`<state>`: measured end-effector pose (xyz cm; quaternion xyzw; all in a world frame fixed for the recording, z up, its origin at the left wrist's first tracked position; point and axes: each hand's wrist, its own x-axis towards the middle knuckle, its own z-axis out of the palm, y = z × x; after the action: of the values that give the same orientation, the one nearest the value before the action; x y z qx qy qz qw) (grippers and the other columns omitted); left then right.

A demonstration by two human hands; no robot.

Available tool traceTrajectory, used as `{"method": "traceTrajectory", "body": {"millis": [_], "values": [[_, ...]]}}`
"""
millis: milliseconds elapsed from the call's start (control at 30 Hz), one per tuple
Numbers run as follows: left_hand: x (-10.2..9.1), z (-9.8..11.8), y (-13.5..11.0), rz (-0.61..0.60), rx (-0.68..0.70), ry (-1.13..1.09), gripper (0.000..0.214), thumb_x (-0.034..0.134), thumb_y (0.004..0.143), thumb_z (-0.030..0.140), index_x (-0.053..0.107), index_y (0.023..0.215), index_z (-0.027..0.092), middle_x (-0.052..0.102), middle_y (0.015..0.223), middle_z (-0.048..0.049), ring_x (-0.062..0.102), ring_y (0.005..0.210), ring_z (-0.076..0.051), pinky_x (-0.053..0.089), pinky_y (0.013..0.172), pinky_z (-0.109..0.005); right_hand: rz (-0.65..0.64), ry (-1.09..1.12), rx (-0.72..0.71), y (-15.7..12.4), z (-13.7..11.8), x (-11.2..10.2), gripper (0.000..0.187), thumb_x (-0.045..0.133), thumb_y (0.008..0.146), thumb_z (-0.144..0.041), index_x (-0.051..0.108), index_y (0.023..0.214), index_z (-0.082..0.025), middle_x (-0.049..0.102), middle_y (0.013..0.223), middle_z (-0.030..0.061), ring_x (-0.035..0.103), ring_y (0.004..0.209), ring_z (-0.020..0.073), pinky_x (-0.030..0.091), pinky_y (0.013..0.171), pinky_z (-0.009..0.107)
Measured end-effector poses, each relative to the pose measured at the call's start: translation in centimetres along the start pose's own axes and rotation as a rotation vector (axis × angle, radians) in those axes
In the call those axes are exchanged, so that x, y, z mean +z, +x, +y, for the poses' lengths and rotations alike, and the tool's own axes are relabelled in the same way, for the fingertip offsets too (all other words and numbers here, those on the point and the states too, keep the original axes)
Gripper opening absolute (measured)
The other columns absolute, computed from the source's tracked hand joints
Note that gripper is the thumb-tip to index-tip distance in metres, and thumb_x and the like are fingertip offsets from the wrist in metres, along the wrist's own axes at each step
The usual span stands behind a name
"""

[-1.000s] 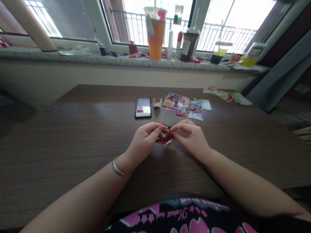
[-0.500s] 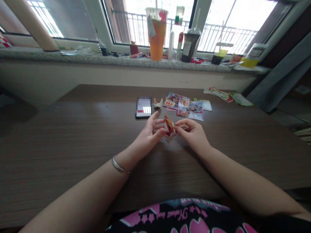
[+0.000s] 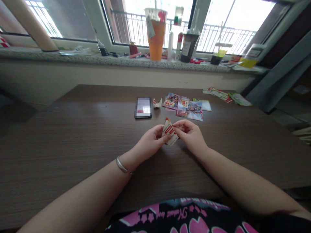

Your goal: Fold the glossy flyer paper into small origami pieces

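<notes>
A small folded piece of printed paper, white with red marks, is held upright just above the brown table. My left hand pinches its left side with thumb and fingers. My right hand pinches its right edge with curled fingers. A silver bangle sits on my left wrist. Beyond the hands lie a black phone, a small crumpled folded paper and a spread of colourful printed leaflets.
More leaflets lie at the table's far right. The stone windowsill carries an orange drink cup, a dark drink cup, bottles and small clutter. A cardboard tube leans at the far left.
The folded paper has been turned and flattened; it now shows a white face with red marks. Both hands have closed in on it again and sit slightly higher on the table.
</notes>
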<state>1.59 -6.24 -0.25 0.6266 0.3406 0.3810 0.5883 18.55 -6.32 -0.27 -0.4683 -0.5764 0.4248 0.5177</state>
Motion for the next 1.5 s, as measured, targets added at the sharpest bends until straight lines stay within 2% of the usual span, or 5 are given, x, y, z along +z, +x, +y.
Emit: {"method": "traceTrajectory", "body": {"millis": [467,700,933,1333,1500], "values": [[-0.6,0.1,0.0,0.088,0.035,0.132,0.033,0.062,0.084,0.039,0.066,0.103,0.012,0.067,0.085,-0.0032,0.056,0.070,-0.013,0.045,0.063,-0.023,-0.164,-0.117,-0.156,-0.1,0.3,-0.2,0.025,0.063,0.084,-0.038,0.074,0.102,-0.024,0.058,0.090,0.0038,0.057,0.073,0.0122,0.051,0.063,0.026],[-0.9,0.0,0.1,0.086,0.000,0.137,0.035,0.060,0.083,0.044,0.065,0.096,0.012,0.058,0.073,-0.0002,0.046,0.060,-0.010,0.039,0.056,-0.022,-0.190,0.006,0.009,0.2,1.0,0.2,0.031,0.070,0.075,-0.038,0.066,0.100,-0.020,0.056,0.066,-0.0038,0.052,0.054,0.0092,0.043,0.052,0.024],[-1.2,-0.6,0.2,0.097,0.071,0.280,0.034,0.050,0.091,0.048,0.058,0.086,0.015,0.057,0.075,0.0004,0.050,0.068,-0.013,0.041,0.062,-0.023,-0.165,-0.056,0.093,-0.1,0.9,0.7,0.025,0.072,0.071,-0.040,0.061,0.079,-0.018,0.058,0.059,-0.0035,0.051,0.052,0.0098,0.040,0.050,0.024],[-1.1,-0.1,-0.1,0.245,0.163,0.581,0.037,0.036,0.097,0.045,0.048,0.074,0.018,0.054,0.068,0.0012,0.049,0.062,-0.013,0.037,0.058,-0.024,-0.289,0.032,0.250,-0.1,0.2,1.1,0.036,0.075,0.065,-0.048,0.061,0.078,-0.018,0.063,0.059,-0.0023,0.055,0.051,0.0099,0.042,0.050,0.023],[-1.3,-0.7,0.1,0.159,0.013,0.328,0.034,0.049,0.090,0.052,0.052,0.091,0.018,0.057,0.070,0.0022,0.051,0.054,-0.011,0.040,0.050,-0.022,-0.245,0.014,0.190,-0.1,0.3,0.7,0.036,0.075,0.066,-0.049,0.058,0.074,-0.018,0.058,0.056,-0.0039,0.052,0.050,0.0097,0.039,0.050,0.023]]}}
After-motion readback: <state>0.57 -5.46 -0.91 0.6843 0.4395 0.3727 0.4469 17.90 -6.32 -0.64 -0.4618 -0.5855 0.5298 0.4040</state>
